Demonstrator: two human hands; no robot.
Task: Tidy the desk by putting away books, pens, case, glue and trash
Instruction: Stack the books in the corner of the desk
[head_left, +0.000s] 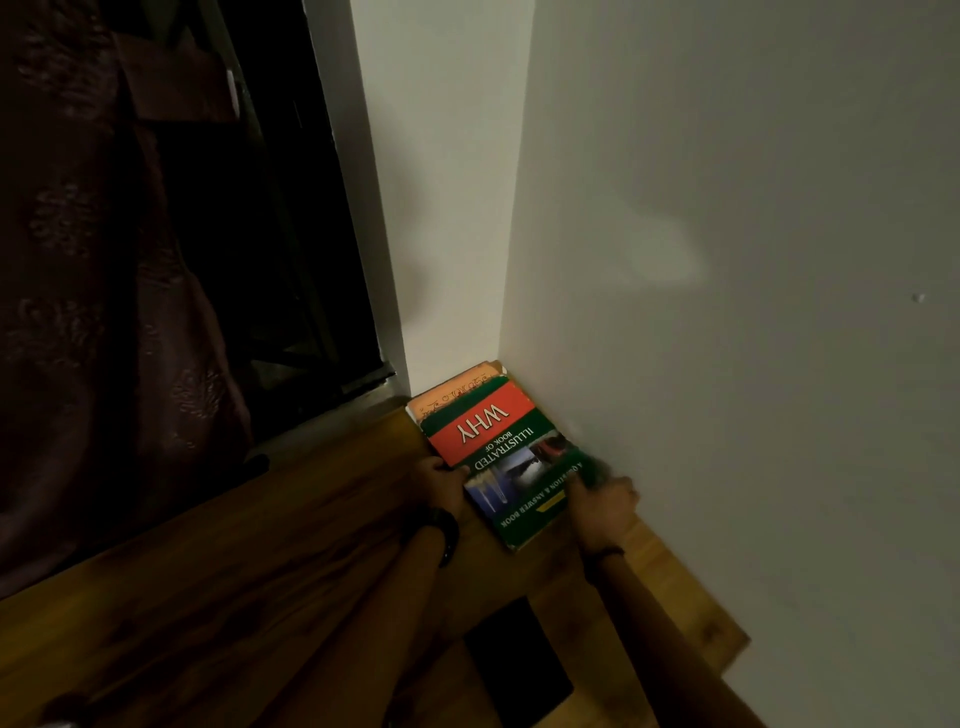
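Head view, and we're looking down into a dim corner. Nearest us, a flat black object (519, 657) lies on the wooden desk (249, 561), between our two forearms; too dark to say what it is. Up from there, our left hand (441, 483), dark watch (445, 530) on the wrist, has its fingers closed on the left edge of the green and red book (498, 457), thumb on the cover. On the other side, our right hand (605, 501) is pressed against the book's right edge, close to the wall (727, 260); it's blurred, so we cannot tell whether those fingers are curled round the book or just flat against it. A thin dark band (605, 552) circles that wrist.

The book lies flat, cover up, title upside down to us, and sits on top of an orange book (452, 392) whose far edge peeks out beyond it. Both are tucked right into the corner where the two white walls meet. Off to the far left, a dark window (291, 234) and a dark patterned curtain (93, 286) hanging beside it.
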